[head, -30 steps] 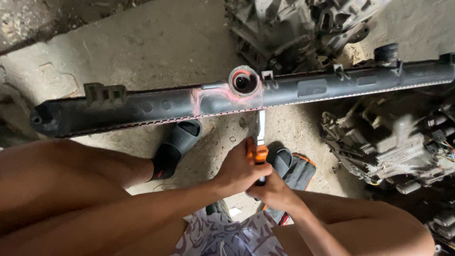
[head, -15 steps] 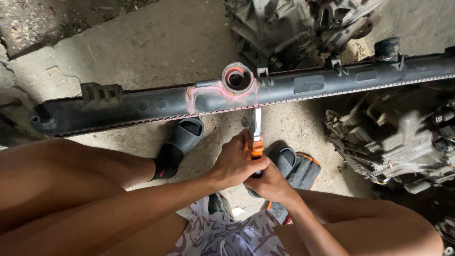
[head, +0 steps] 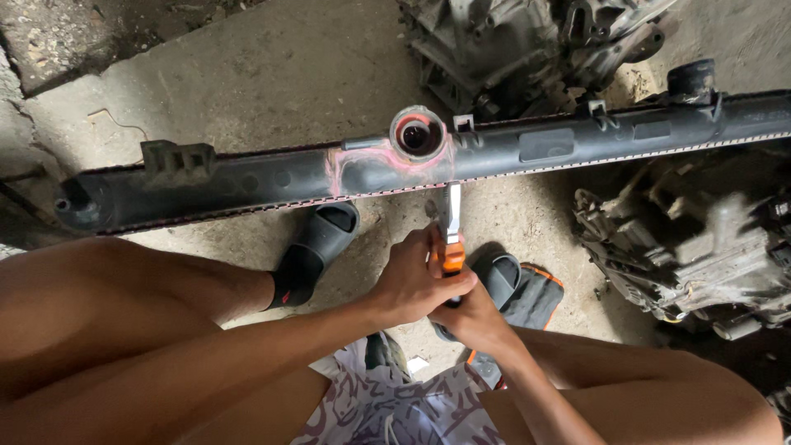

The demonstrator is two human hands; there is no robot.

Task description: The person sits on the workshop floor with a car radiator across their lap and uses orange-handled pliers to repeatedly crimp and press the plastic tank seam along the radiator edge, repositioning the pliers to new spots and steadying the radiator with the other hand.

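Both hands were wrapped around the orange handle of a knife (head: 451, 235); the left hand (head: 412, 284) was closed over its upper part, the right hand (head: 471, 317) clenched just below; the blade pointed up, its tip touching the lower edge of the long black radiator tank (head: 272, 177), which lay across the concrete floor (head: 247, 74) beneath a round filler neck (head: 417, 134); black sandals (head: 317, 251) sat just under it.

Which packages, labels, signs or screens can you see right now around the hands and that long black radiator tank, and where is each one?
None: no package, label, sign or screen shows in this view.
Nearest thing to a marking: a small red patch, too small to tell what it is, on the black slide sandal on the concrete floor.
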